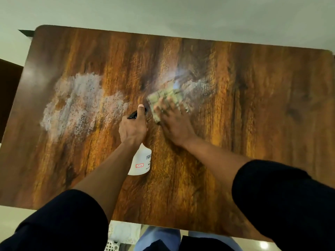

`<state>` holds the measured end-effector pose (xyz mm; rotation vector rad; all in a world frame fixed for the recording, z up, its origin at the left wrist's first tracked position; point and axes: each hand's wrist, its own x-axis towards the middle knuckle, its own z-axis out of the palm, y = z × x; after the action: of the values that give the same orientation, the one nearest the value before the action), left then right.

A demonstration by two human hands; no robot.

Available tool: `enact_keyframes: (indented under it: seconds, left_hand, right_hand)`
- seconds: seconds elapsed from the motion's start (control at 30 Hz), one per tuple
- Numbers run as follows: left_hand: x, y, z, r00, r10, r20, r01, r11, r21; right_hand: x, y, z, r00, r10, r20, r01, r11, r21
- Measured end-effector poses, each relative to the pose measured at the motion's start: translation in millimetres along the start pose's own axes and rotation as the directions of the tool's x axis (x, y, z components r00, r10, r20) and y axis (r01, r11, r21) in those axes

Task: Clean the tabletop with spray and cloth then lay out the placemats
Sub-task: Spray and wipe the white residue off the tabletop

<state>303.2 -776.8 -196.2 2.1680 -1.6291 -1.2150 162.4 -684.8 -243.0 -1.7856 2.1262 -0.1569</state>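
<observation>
My left hand point(133, 128) grips the neck of a white spray bottle point(140, 163) with a black trigger head, held above the middle of the wooden tabletop point(253, 105). The thumb lies along the top of the head. My right hand point(175, 122) presses flat on a greenish checked cloth point(165, 98) just right of the bottle; hand and cloth are blurred. A wide patch of white spray point(76, 105) covers the table's left half, and a thinner wet smear point(197, 86) lies beyond the cloth.
The table's near edge runs along the bottom, with pale floor beyond its far edge. Below the near edge I see a white lacy item point(123, 232) and a white basket point(112, 247). A dark piece of furniture point(9, 91) stands at the left.
</observation>
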Motion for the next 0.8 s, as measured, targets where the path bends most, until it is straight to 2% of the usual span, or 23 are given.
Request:
enact_keyframes:
  seconds: [0.1, 0.17, 0.2, 0.23, 0.3, 0.4, 0.5, 0.57, 0.63, 0.7, 0.73, 0.8]
  left_hand:
    - [-9, 13, 11, 1.000, -0.019, -0.011, 0.019, 1.000, 0.016]
    - [-14, 20, 19, 1.000, -0.018, -0.010, 0.018, 0.999, 0.035]
    - [-15, 21, 23, 1.000, -0.009, -0.008, 0.009, 1.000, 0.030]
    - [-16, 22, 26, 1.000, -0.013, 0.004, 0.013, 1.000, 0.016]
    - [-16, 21, 32, 0.999, -0.031, 0.034, 0.031, 0.999, -0.011]
    - [-19, 24, 41, 0.999, -0.030, 0.035, 0.031, 0.999, -0.018]
    - [-34, 33, 43, 1.000, -0.005, 0.004, 0.005, 0.999, 0.032]
    - [-37, 33, 48, 0.999, 0.002, -0.042, 0.000, 0.998, 0.058]
    - [-40, 34, 50, 0.997, -0.032, -0.066, 0.036, 0.998, 0.052]
    - [-42, 35, 53, 0.997, -0.062, -0.035, 0.063, 0.997, 0.035]
    - [-41, 34, 56, 0.998, -0.066, -0.014, 0.066, 0.997, 0.030]
    - [-42, 31, 60, 0.997, -0.072, 0.005, 0.072, 0.997, -0.001]
  right_hand:
    - [-50, 7, 19, 0.957, -0.285, 0.048, 0.286, 0.958, -0.016]
    - [-64, 39, 14, 0.927, -0.365, 0.088, 0.370, 0.928, -0.037]
    - [-67, 56, 8, 0.933, -0.350, 0.090, 0.355, 0.933, -0.054]
    - [-66, 75, 1, 0.956, -0.286, 0.073, 0.290, 0.955, -0.064]
    - [-57, 114, -18, 0.999, -0.040, -0.010, 0.040, 0.999, -0.033]
    - [-28, 161, -48, 0.951, 0.303, -0.063, -0.299, 0.953, 0.055]
    - [1, 161, -58, 0.878, 0.476, -0.060, -0.467, 0.876, 0.117]
    - [12, 136, -54, 0.858, 0.509, -0.067, -0.497, 0.856, 0.141]
    - [10, 104, -44, 0.926, 0.374, -0.045, -0.369, 0.925, 0.096]
    - [-4, 76, -28, 0.992, 0.126, 0.005, -0.126, 0.991, 0.034]
    - [-16, 68, -19, 0.999, -0.004, 0.035, 0.004, 1.000, 0.018]
    - [-42, 67, -4, 0.965, -0.245, 0.089, 0.246, 0.969, -0.006]
